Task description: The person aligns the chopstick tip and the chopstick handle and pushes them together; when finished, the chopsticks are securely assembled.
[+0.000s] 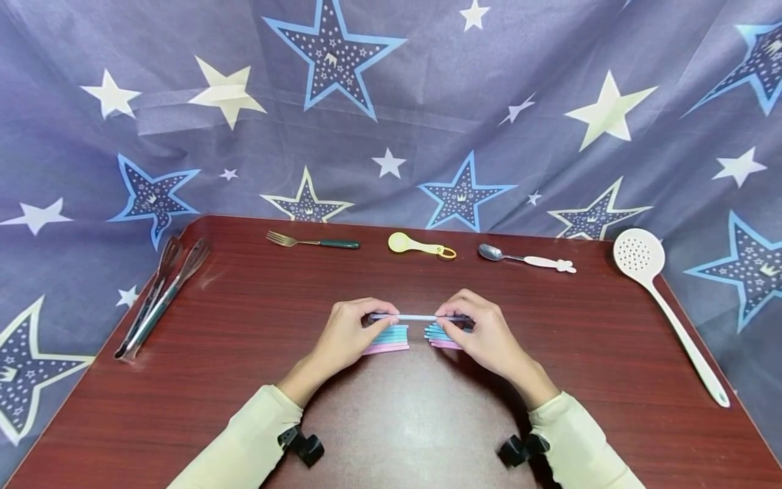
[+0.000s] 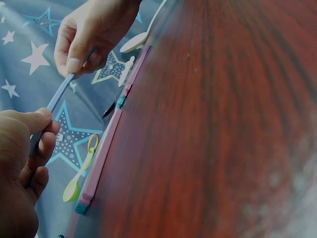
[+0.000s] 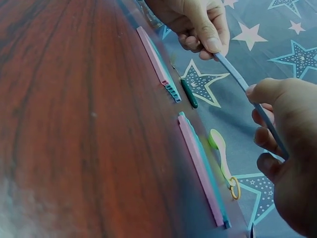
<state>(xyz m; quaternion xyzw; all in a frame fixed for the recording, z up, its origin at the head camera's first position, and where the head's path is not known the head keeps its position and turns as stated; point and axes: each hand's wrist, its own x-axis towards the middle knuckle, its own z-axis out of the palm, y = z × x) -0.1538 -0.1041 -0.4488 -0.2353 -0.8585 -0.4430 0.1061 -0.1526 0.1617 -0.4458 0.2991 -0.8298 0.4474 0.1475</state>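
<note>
Both hands hold one thin pale-blue strip level, just above the table. My left hand pinches its left end and my right hand pinches its right end. The left wrist view has the strip running between the two thumbs; the right wrist view shows the strip the same way. Under the hands lie two flat stacks of pink and blue strips: the left stack and the right stack, end to end with a small gap.
Along the far edge of the red-brown table lie a green-handled fork, a yellow measuring spoon and a white-handled spoon. Tongs lie at the left, a white slotted ladle at the right. Star-print cloth hangs behind.
</note>
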